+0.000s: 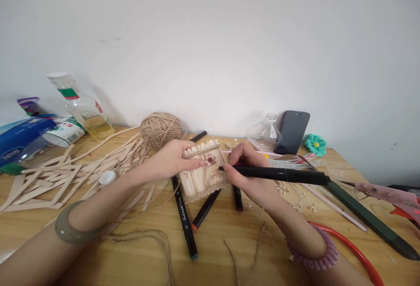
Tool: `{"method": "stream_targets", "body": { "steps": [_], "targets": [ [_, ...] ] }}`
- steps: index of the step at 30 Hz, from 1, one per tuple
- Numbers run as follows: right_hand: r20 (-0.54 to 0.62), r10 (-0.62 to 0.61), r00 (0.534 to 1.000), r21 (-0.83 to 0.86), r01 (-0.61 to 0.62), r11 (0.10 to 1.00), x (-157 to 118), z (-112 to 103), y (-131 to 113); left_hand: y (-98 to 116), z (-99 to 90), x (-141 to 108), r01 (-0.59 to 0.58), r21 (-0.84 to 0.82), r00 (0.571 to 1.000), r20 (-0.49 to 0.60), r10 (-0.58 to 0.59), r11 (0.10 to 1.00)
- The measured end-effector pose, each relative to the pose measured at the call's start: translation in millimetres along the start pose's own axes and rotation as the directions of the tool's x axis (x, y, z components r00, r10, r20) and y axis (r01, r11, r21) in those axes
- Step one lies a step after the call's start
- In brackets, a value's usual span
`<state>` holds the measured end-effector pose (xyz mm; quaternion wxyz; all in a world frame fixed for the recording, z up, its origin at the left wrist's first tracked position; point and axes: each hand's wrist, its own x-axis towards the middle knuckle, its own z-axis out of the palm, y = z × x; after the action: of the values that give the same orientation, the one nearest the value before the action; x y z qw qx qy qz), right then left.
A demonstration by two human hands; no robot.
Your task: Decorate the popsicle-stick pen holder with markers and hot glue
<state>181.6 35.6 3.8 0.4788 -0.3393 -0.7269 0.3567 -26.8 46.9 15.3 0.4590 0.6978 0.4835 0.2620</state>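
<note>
My left hand (175,159) is closed on a small popsicle-stick craft (198,179), its thumb lying across the front. Twine runs along the craft's top and bottom edges, and a dark red flower is drawn on its face. In my right hand (249,170) is a black marker (278,174), pinched near the tip. That tip points at the craft's right side, below the flower; whether it touches cannot be told. Below the craft lie a black marker with a teal end (187,229) and one with an orange end (205,211).
Wooden sticks (82,181) are heaped at left beside a twine ball (160,129) and a glass bottle (87,111). A phone (292,132) leans on the wall near a green flower (315,144). At right are a dark green stick-like tool (367,216) and a pink glue gun (387,193).
</note>
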Motion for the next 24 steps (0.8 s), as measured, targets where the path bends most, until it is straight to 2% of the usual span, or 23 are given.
{"method": "stream_targets", "body": {
  "steps": [5,15,24],
  "targets": [
    [-0.077,0.028,0.997,0.022,-0.026,0.999,3.0,-1.2,-2.4,-0.8,0.4,1.0,0.012,-0.001,1.000,-0.007,-0.012,1.000],
    [0.014,-0.031,0.999,-0.053,0.031,0.998,-2.1,-1.2,2.0,0.1,0.8,1.9,0.026,0.004,1.000,-0.004,-0.026,1.000],
    [0.025,-0.056,0.998,-0.060,0.057,0.997,-0.6,-1.1,2.6,1.6,0.5,0.8,0.014,-0.011,1.000,-0.003,-0.014,1.000]
  ]
}}
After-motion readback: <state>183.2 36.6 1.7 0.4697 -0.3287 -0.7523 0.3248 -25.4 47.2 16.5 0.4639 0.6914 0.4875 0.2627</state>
